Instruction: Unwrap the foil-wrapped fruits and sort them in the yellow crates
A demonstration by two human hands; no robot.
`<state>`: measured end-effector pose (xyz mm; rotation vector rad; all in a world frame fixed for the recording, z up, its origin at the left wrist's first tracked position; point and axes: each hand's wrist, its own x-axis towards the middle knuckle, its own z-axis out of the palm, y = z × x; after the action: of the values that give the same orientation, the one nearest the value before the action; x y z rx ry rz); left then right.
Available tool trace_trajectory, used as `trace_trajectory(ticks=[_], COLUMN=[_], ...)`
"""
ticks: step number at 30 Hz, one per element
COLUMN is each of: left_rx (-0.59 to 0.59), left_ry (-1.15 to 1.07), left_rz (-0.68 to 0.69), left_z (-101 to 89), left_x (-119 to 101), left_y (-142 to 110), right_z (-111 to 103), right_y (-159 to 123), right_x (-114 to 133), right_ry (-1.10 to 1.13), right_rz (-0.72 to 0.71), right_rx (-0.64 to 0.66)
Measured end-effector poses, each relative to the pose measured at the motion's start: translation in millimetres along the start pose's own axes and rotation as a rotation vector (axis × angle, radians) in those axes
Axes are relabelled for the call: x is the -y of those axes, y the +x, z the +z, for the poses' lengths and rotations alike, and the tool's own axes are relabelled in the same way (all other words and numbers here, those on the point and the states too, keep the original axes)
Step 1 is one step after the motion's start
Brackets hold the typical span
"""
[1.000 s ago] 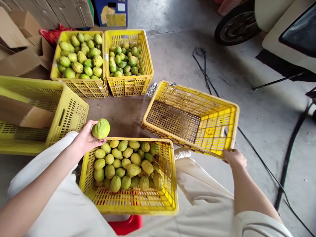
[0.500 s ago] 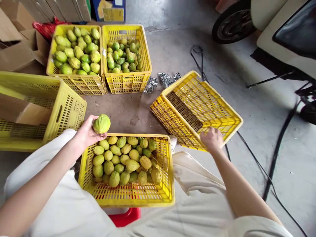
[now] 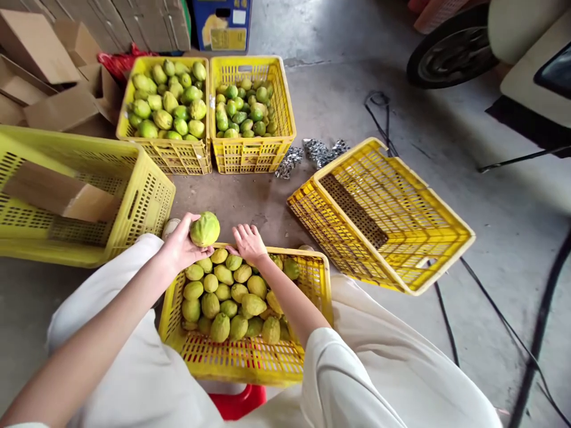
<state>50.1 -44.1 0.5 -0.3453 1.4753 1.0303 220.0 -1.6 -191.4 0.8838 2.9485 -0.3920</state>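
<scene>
My left hand is closed round a green-yellow fruit, held just above the far left corner of the near yellow crate, which holds several similar fruits. My right hand rests on the far rim of that crate, fingers spread and empty, beside the held fruit. An empty yellow crate lies tilted on the floor to the right, apart from both hands.
Two yellow crates of green fruit stand at the back. A yellow crate with cardboard inside is on the left. Cardboard boxes, black cables, silver scraps, a vehicle wheel and a red stool are around.
My right hand let go of the empty crate, which now lies tilted on the floor, and moved left to the near crate's far rim. The left hand still holds the fruit.
</scene>
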Motion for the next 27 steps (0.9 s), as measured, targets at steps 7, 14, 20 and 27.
trace_trajectory(ticks=[7,14,20,27], left_rx=[-0.014,0.046,0.027,-0.023], left_ry=[-0.032,-0.07,-0.125,-0.142], left_rz=[-0.049,-0.013,-0.017,0.02], left_z=[-2.0,-4.9,-22.8,-32.5], left_x=[-4.7,-13.0,-21.7,-34.6], left_y=[-5.6,-15.9,-18.3,-17.6], right_z=[4.1,6.3,-2.7,-14.3], right_y=[11.5,29.1,50.6,102.5], right_x=[-9.3,-17.8,-36.5,-76.2], right_ry=[-0.056,-0.082,-0.136,-0.154], right_rz=[-0.046,-0.03,0.028,0.106], right_rx=[0.064,0.012,0.045,0.026])
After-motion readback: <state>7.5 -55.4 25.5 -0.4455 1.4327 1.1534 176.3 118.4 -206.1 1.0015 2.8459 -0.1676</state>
